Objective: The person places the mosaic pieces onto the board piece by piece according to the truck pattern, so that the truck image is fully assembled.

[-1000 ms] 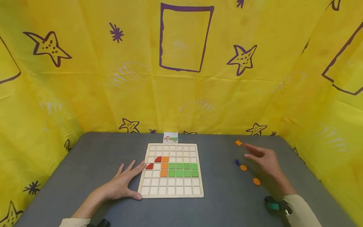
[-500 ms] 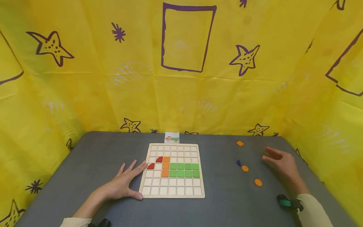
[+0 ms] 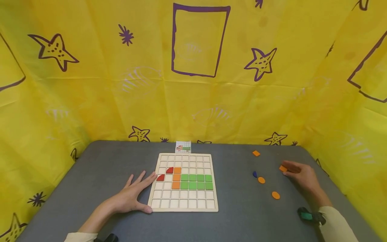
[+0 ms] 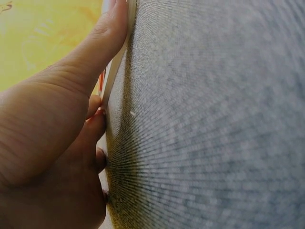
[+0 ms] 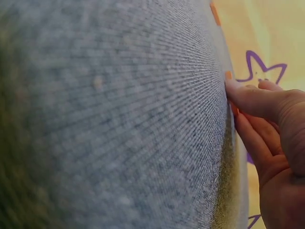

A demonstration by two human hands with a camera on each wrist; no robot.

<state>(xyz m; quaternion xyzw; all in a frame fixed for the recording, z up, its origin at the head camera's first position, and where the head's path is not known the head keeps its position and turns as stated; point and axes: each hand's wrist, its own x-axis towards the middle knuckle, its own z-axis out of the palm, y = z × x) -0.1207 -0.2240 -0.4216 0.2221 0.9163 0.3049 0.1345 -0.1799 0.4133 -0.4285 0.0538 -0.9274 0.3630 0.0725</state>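
A wooden grid board (image 3: 184, 209) lies on the grey table, with red quarter-round tiles (image 3: 161, 177), a column of orange square tiles (image 3: 176, 177) and two rows of green square tiles (image 3: 196, 181) in its cells. Along its left edge rests my left hand (image 3: 130, 196), fingers spread, thumb at the near corner; the left wrist view shows the thumb (image 4: 107, 36) against the rim. At the right of the table my right hand (image 3: 303, 176) pinches an orange tile (image 3: 283, 168) between thumb and fingers, low at the tabletop. The fingers partly cover that tile.
Left of my right hand lie an orange square tile (image 3: 256, 153), a dark blue tile (image 3: 255, 174) and two orange round tiles (image 3: 261, 180). A small pattern card (image 3: 183, 147) sits behind the board. Yellow printed cloth (image 3: 193, 101) walls the table's back and sides.
My right hand has moved right, away from the loose tiles on its left, and its fingers now hold an orange tile. The left hand keeps its place on the board.
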